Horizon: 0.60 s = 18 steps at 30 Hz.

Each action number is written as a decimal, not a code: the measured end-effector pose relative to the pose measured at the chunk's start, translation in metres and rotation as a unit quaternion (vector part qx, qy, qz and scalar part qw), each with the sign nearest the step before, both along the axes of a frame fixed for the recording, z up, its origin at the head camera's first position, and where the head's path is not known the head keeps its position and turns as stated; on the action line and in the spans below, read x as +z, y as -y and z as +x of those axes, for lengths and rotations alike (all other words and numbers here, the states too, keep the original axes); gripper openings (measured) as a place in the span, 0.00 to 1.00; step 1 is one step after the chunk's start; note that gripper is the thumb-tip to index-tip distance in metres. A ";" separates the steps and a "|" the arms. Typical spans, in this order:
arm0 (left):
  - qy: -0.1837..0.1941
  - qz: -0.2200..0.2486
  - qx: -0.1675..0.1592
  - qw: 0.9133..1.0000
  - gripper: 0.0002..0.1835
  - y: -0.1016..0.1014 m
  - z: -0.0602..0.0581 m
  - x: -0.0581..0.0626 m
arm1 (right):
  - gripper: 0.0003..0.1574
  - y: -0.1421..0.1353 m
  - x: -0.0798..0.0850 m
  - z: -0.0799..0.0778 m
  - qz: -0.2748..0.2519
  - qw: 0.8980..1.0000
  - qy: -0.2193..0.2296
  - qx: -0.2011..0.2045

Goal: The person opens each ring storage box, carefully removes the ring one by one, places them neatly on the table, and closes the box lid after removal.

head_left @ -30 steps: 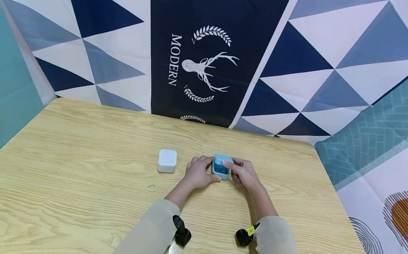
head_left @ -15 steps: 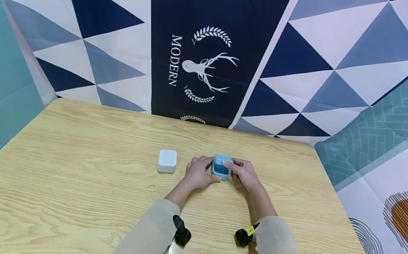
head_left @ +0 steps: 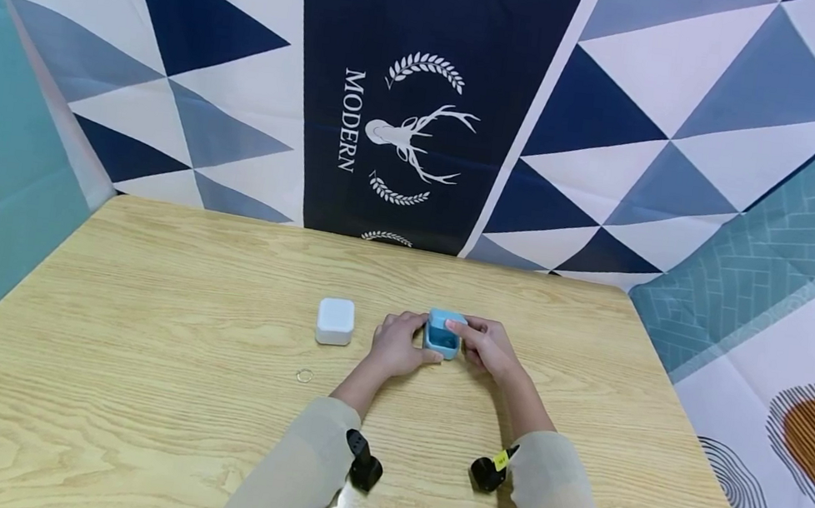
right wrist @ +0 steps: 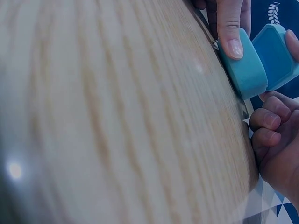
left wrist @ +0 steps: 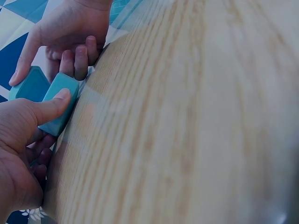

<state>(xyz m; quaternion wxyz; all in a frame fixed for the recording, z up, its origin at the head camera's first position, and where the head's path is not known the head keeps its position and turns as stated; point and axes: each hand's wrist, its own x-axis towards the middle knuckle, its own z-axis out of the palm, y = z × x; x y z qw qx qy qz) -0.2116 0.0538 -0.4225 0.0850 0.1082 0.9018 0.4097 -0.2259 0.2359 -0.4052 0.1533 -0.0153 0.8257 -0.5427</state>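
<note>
Blue box [head_left: 440,352] sits open on the bench [head_left: 180,329], right of the white box [head_left: 335,322]; fingers of the left hand [head_left: 395,347] grip its base [right wrist: 247,72], right hand [head_left: 487,349] pinches the tilted lid [head_left: 442,317] by thumb and fingers.

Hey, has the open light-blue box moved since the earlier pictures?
No. In the head view, the light-blue box keeps the same place against the white box and the wooden table's far edge, with no visible shift either way.

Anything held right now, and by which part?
A blue box: the left hand grips its base; the right hand holds the raised lid by its edge.
</note>
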 end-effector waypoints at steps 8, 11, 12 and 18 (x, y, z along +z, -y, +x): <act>0.002 0.001 0.001 1.000 0.38 -0.001 0.000 -0.001 | 0.32 0.000 0.000 -0.001 0.001 1.000 0.008 0.000; 0.002 0.001 0.002 1.000 0.38 -0.001 0.000 -0.001 | 0.30 0.000 0.002 -0.001 -0.005 1.000 0.012 0.003; 0.002 0.000 0.002 1.000 0.38 -0.001 0.000 -0.001 | 0.29 0.000 0.003 -0.001 -0.006 1.000 0.013 0.004; 0.001 0.000 0.002 1.000 0.38 0.000 0.000 0.000 | 0.28 0.008 0.024 0.010 -0.003 1.000 0.010 0.008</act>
